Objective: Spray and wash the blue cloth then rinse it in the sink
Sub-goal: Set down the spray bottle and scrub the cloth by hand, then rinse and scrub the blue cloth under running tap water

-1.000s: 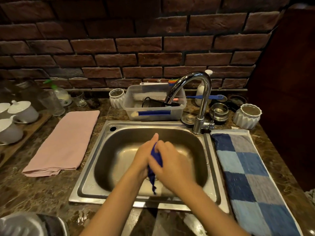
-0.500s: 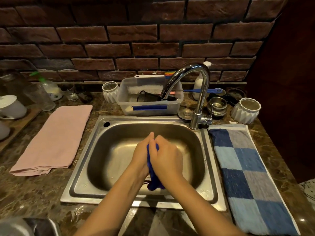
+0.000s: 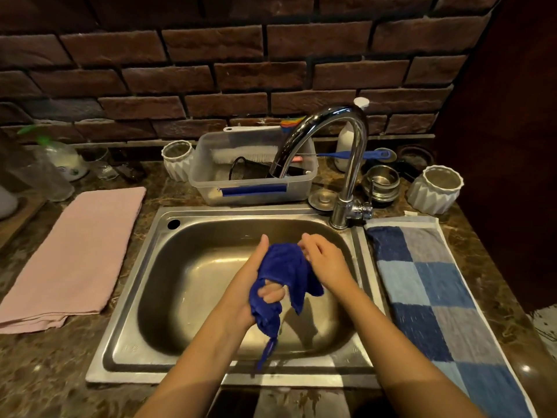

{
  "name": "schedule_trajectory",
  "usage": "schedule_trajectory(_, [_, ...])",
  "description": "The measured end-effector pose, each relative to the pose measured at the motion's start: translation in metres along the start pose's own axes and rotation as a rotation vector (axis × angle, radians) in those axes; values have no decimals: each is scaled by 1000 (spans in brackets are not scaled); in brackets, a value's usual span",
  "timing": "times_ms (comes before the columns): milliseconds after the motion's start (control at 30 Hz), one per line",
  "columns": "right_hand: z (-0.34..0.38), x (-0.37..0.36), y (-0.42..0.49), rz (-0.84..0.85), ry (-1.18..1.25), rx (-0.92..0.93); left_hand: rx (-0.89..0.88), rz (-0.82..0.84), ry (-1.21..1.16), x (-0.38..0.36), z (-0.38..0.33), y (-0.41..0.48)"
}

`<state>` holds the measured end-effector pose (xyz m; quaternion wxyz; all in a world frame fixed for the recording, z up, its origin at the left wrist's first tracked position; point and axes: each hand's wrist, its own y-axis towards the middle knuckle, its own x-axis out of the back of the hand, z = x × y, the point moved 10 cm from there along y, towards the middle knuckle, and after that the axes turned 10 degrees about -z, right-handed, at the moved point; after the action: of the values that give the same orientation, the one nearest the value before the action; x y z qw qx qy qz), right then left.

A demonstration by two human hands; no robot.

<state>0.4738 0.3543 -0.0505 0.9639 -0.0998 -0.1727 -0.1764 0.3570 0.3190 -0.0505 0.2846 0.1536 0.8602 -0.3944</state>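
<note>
**Blue cloth held in both hands over the sink basin**

I see the blue cloth (image 3: 284,273) bunched up at the centre of the frame, held above the steel sink (image 3: 193,285). My left hand (image 3: 253,285) is closed around its lower part: the fingers (image 3: 271,292) curl in from underneath and poke through the folds, thumb pointing up. My right hand (image 3: 327,260) pinches the cloth's upper right edge, fingers bent and closed on the fabric. A twisted tail of the cloth hangs down toward the near rim of the sink.

The faucet (image 3: 337,137) arches over the back of the basin, upper right of centre; I cannot tell whether water runs. A pink towel (image 3: 75,254) lies flat at left, a blue checked towel (image 3: 437,297) at right, and a clear plastic tub (image 3: 250,188) sits behind the sink.
</note>
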Motion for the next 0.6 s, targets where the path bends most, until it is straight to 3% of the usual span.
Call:
schedule_trajectory(67, [-8, 33, 10, -155, -11, 3, 13, 15, -27, 4, -1, 9])
schedule_trajectory(167, [-13, 102, 31, -542, -63, -2, 34, -29, -57, 13, 0, 23])
schedule_trajectory(267, [-24, 138, 68, -712, -137, -35, 36, -70, -62, 15, 1, 32])
schedule_trajectory(367, [-43, 143, 111, -653, -193, -121, 37, -93, -73, 13, 1, 38])
schedule_trajectory(500, [-57, 116, 145, -388, -243, -209, 38, -140, -80, 17, -2, 50])
schedule_trajectory(600, [-60, 112, 152, -371, -344, -200, 37, -148, -78, 19, -4, 59])
